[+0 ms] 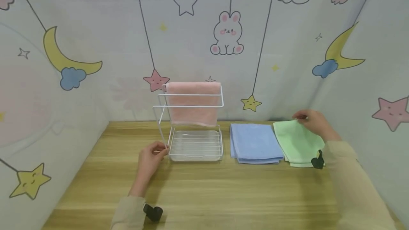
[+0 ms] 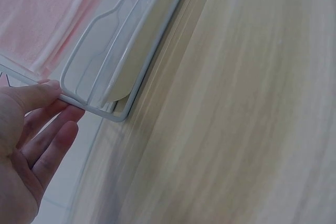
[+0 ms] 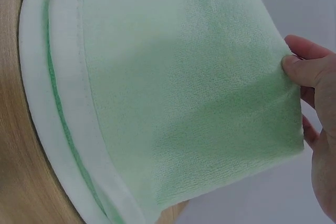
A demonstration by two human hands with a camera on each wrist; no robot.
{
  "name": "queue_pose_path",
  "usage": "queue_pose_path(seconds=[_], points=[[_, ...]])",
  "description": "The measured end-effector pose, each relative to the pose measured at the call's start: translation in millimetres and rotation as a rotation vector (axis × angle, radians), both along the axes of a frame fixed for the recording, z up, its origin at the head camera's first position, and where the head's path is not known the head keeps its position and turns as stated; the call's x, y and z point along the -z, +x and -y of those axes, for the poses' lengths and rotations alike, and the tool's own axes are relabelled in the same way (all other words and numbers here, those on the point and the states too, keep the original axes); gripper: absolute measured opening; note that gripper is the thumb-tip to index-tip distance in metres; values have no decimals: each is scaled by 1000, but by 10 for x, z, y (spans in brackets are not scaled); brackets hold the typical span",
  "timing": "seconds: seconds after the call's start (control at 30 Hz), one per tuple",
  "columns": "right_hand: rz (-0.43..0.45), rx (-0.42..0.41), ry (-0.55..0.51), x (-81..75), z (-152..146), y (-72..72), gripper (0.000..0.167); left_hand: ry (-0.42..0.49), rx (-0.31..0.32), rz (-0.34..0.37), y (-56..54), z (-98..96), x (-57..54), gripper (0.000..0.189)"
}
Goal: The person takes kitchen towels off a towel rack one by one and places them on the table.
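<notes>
My left hand [image 1: 150, 159] pinches the lower left wire of a white towel rack [image 1: 188, 106], thumb on one side and fingers behind it in the left wrist view. Over the rack's rearmost bar hangs a pink towel [image 1: 193, 102]. At the right, my right hand [image 1: 314, 123] pinches the far edge of a folded green towel [image 1: 297, 141] between thumb and fingers. That edge is raised, while the near layered edge lies on the table in the right wrist view. A folded blue towel [image 1: 255, 143] lies between the rack and the green towel.
The rack has a clear tray [image 1: 195, 157] at its base, under thin wires. All stands on a wooden table [image 1: 217, 194] before a cartoon-printed curtain [image 1: 198, 45] that also closes both sides. Black wrist cameras sit on both sleeves.
</notes>
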State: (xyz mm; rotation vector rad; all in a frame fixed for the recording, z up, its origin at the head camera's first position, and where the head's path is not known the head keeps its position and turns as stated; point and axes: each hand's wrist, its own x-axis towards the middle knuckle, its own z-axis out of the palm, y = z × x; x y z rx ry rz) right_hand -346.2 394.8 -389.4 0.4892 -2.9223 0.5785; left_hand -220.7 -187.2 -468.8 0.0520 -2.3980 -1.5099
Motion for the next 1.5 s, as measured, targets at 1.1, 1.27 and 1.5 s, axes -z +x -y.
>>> queue_pose_path(seconds=[1.1, 1.27, 1.5], points=[[-84, 23, -11, -155, 100, 34, 36, 1, 12, -8, -6, 13, 4, 7], [-183, -16, -8, -327, 186, 18, 35, 4, 8, -17, -8, 18, 21, 7], [-281, -69, -14, -640, 390, -16, 35, 6, 9, -9, -2, 25, 26, 7]])
